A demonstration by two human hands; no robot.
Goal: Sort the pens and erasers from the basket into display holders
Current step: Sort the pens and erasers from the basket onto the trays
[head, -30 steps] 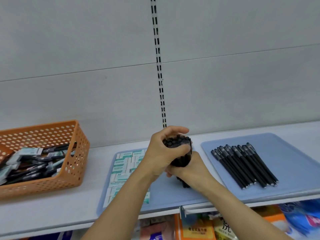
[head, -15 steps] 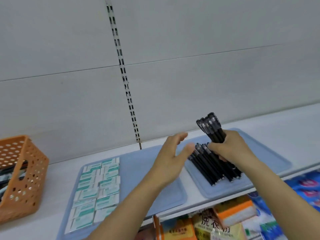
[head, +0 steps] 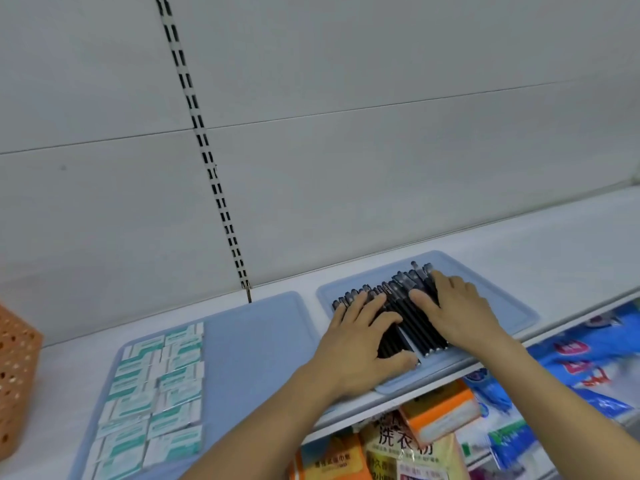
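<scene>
Several black pens [head: 405, 306] lie side by side on the right blue tray [head: 502, 306]. My left hand [head: 360, 337] lies flat on the left part of the row, fingers spread and straight. My right hand [head: 453, 310] rests flat on the right part of the row, fingers straight. Neither hand grips a pen. The left blue tray [head: 256, 337] holds several white-and-green erasers [head: 156, 386] in rows on its left half. Only a corner of the orange basket [head: 17, 372] shows at the left edge; its contents are out of view.
Both trays sit on a white shelf [head: 571, 244] against a grey back panel with a slotted upright [head: 207, 161]. Below the shelf edge are packaged goods: orange packs [head: 436, 410] and blue bags [head: 585, 368].
My right hand has laid the bundle of pens down on the right tray. Both hands now press flat on the row. The view has swung right, so the basket is almost gone.
</scene>
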